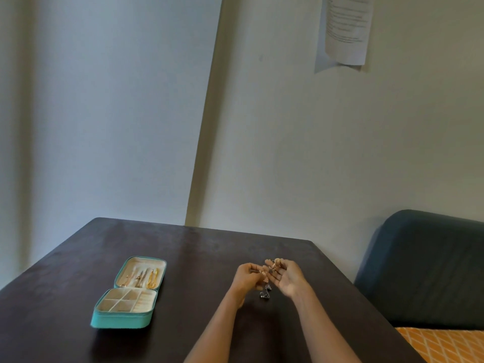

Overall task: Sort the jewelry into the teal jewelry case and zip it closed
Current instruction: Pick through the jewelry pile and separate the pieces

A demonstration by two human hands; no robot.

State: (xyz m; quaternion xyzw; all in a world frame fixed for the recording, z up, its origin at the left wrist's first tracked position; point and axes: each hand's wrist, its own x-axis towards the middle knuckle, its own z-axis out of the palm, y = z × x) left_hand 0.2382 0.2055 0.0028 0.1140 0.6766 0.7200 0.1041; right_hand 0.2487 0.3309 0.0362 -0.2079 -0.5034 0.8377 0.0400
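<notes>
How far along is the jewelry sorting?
Partway. Gold chains already hang in the open teal jewelry case's lid. Both hands, left hand and right hand, hold small gold pieces; silver pieces lie on the dark table. Zipping remains.

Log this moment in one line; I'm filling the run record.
left hand: pinches jewelry | right hand: holds jewelry | teal case: open, apart

I see a dark table (pixel 183 258). On its left lies the open teal case (pixel 125 314), lid flat on the far side. A small silvery piece (pixel 264 295) rests near centre-right.
</notes>
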